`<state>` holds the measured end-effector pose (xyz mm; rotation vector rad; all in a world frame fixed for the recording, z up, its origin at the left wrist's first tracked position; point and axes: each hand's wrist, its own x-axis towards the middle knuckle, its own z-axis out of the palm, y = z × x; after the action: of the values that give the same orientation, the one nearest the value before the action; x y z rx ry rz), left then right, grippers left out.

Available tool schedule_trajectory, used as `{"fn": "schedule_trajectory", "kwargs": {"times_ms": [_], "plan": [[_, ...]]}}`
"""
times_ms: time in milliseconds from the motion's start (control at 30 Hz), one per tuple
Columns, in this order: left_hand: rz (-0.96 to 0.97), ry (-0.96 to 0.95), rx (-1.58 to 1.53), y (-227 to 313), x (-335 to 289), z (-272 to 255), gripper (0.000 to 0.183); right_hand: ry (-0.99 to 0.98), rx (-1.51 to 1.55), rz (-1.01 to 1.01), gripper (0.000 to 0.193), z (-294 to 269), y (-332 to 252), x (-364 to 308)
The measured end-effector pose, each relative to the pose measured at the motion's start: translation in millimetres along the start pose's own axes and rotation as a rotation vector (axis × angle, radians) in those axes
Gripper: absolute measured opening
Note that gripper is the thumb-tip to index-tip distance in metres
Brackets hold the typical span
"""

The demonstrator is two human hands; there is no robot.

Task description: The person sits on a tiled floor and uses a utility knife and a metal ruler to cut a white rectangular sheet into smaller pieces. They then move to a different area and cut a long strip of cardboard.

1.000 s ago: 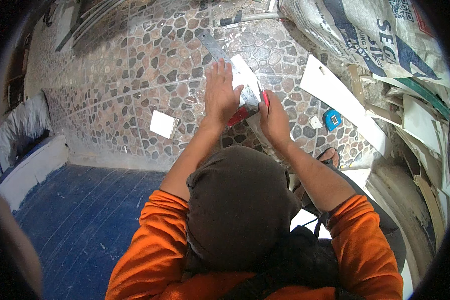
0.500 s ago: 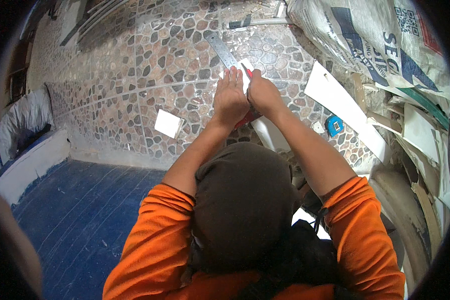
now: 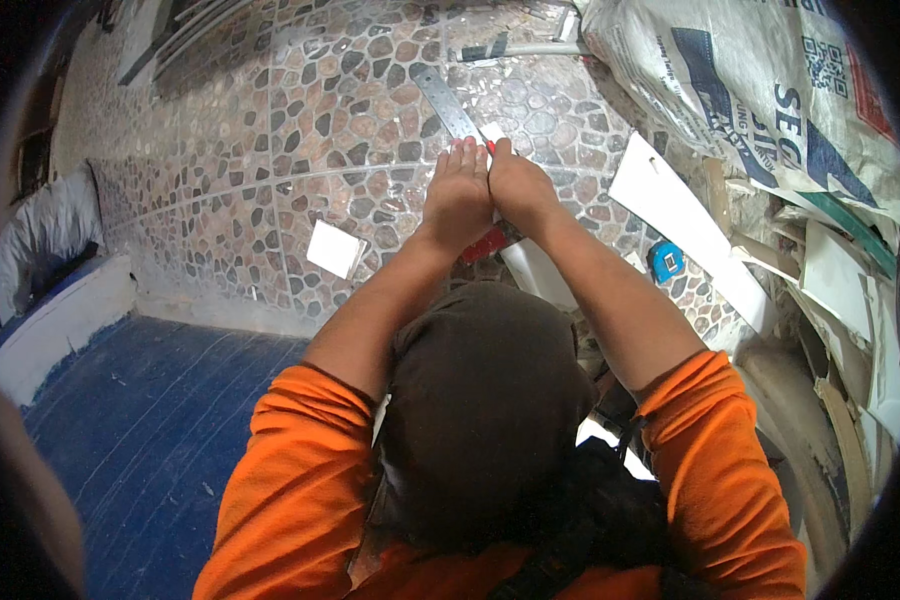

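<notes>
A tiled floor (image 3: 350, 130) patterned like set pebbles, brown, grey and cream between pale joints, fills the far half and middle of the scene, its straight seams bent by the lens. Near left lies a dark blue painted surface (image 3: 170, 430), scuffed and crossed by thin pale lines, with a low white wall (image 3: 65, 315) on its left edge. The person in orange sleeves (image 3: 295, 450) and a dark cap (image 3: 490, 400) bends over the near middle. A white woven sack (image 3: 650, 60) with dark blue print bulges at far right; nearer, a heap of panel offcuts (image 3: 845, 280) leans along the right side. A crumpled grey plastic bag (image 3: 45, 240) sits at far left. A long, tapered white panel (image 3: 680, 215) slants across the floor beside the offcuts.

In the centre, the left hand (image 3: 458, 200) lies flat, fingers straight and together, its grip not closed around anything. The right hand (image 3: 523, 192), right against it, has its grip closed on a slim red tool (image 3: 490, 147), mostly hidden. A steel ruler (image 3: 445, 100) runs far and left from the left fingertips. A white square piece (image 3: 336, 249) lies left of the hands, a blue tape measure (image 3: 667, 262) to their right. A white scrap (image 3: 492, 132) peeks out just beyond the fingertips.
</notes>
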<state>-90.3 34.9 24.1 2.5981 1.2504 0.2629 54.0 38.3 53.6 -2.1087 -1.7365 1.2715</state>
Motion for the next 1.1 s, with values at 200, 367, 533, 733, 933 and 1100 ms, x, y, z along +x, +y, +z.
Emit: {"fn": "schedule_trajectory", "kwargs": {"times_ms": [200,367,533,733,933,1100], "plan": [[-0.04,-0.061,0.108,-0.3,-5.6,0.5,0.063,-0.094,-0.018,0.046,0.038,-9.5,-18.4,4.4],[-0.053,-0.114,0.128,5.1,-1.8,-5.5,0.07,-0.008,-0.038,-0.017,0.034,3.1,-5.0,12.8],[-0.078,-0.183,0.233,3.1,-3.5,-1.3,0.072,-0.091,-0.025,0.05,0.04,-5.2,-11.5,14.8],[-0.081,-0.165,0.153,5.5,-2.8,-0.7,0.077,-0.078,-0.06,0.052,0.043,-6.8,-9.9,4.8],[-0.035,-0.156,0.113,2.0,-4.5,4.3,0.077,-0.076,-0.089,0.053,0.041,-0.2,-0.3,8.9],[-0.078,-0.147,0.101,5.4,-3.3,5.3,0.071,-0.102,-0.082,0.051,0.041,-1.7,1.1,23.4]]}}
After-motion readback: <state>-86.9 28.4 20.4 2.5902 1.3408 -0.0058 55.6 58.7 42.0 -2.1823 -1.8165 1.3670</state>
